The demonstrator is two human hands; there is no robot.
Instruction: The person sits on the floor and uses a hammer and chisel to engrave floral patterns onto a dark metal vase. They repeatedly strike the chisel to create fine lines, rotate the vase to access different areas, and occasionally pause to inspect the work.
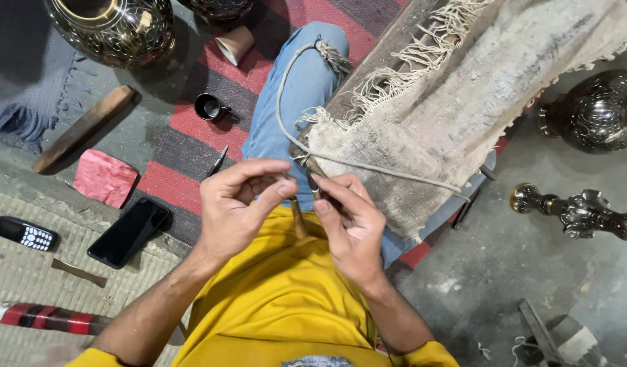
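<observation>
Over a striped rug (184,146), both hands (293,204) pinch a thin tool (298,216), its tip hidden by fingers.

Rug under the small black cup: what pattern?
The rug has red and dark grey stripes, seen in the head view; the black cup stands on it.

Bare concrete floor (504,272) had a red striped rug (184,156) on it; a smartphone (128,232), keypad phone (24,234), pink block (104,178), wooden stick (82,129) and brass vases (113,27) sat around.
</observation>
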